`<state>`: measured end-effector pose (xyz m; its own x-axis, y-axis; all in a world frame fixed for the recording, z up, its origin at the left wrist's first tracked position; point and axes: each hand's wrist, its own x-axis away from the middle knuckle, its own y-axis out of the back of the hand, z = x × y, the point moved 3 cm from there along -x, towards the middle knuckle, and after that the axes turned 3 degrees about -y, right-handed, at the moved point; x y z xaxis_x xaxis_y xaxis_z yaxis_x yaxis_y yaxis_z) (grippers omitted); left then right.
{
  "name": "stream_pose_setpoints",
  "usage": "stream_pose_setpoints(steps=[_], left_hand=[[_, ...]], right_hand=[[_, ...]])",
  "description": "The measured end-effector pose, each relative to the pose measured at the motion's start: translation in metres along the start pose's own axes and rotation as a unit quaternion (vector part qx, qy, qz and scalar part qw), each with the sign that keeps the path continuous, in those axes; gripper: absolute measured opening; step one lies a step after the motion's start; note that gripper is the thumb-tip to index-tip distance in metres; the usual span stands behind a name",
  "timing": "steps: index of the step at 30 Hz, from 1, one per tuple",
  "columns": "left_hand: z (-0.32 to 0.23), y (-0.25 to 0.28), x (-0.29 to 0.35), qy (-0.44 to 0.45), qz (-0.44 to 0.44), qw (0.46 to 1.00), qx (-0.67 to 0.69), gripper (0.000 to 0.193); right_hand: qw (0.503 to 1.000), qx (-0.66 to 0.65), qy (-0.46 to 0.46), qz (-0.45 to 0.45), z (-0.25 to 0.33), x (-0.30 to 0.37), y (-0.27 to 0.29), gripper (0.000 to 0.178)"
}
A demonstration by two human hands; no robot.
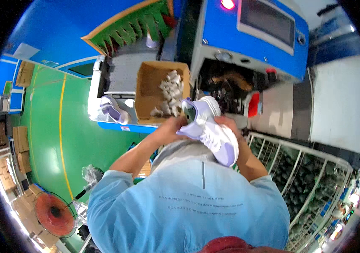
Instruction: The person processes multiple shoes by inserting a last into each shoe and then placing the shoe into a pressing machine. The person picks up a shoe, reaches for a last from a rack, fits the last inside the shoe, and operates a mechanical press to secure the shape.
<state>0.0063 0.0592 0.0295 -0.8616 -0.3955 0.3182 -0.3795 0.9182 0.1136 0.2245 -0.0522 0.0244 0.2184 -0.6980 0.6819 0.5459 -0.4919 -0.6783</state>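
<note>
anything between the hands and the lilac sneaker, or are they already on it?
Nothing visible stands between them. Both hands are already on the lilac-and-white sneaker: the left hand grips its heel end, the right hand is against its far side. It is held in the air above the person's chest, clear of the cardboard box behind it.

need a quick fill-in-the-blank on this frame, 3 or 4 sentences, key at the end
1. Both hands, the left hand and the right hand, hold a pale lilac ____.
2. The crumpled white pieces lie in an open ____ box.
3. The floor at the person's left is painted ____.
4. The lamp on top of the blue machine glows ____.

Missing words: shoe; cardboard; green; red
</note>
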Motion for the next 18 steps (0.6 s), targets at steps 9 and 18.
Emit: stream_pose_setpoints(steps=[9,18], left_hand=[[-0.045,-0.087,0.032,0.046,0.069,0.976,0.203,0.022],[0.001,-0.117,-0.062,0.150,-0.102,0.870,0.459,0.035]], right_hand=[[0.952,0.100,0.290,-0.013,0.002,0.075,0.064,0.085],[0.945,0.244,0.213,-0.038,0.010,0.073,0.072,0.092]])
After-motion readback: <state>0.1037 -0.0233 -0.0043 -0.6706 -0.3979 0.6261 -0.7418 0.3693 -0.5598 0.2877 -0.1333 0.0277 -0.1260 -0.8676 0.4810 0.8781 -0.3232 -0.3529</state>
